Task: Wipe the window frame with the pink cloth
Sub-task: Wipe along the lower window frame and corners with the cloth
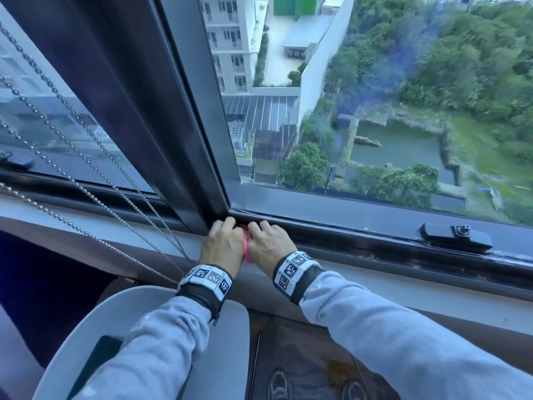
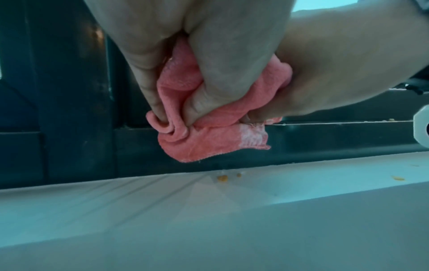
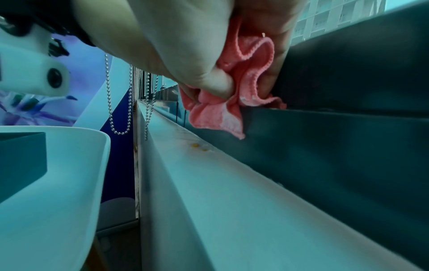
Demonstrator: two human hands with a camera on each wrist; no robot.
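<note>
Both my hands hold the pink cloth point(image 1: 246, 246) bunched between them, at the bottom corner of the window frame point(image 1: 184, 116) where the dark upright meets the lower rail. My left hand point(image 1: 221, 246) pinches a fold between thumb and curled fingers point(image 2: 148, 77). My right hand point(image 1: 266, 246) is curled round the other side of the wad. A loose corner of the cloth hangs just above the pale sill point(image 2: 209, 210), over a few orange crumbs point(image 2: 223, 177). Bead chains point(image 1: 86, 180) hang to the left.
</note>
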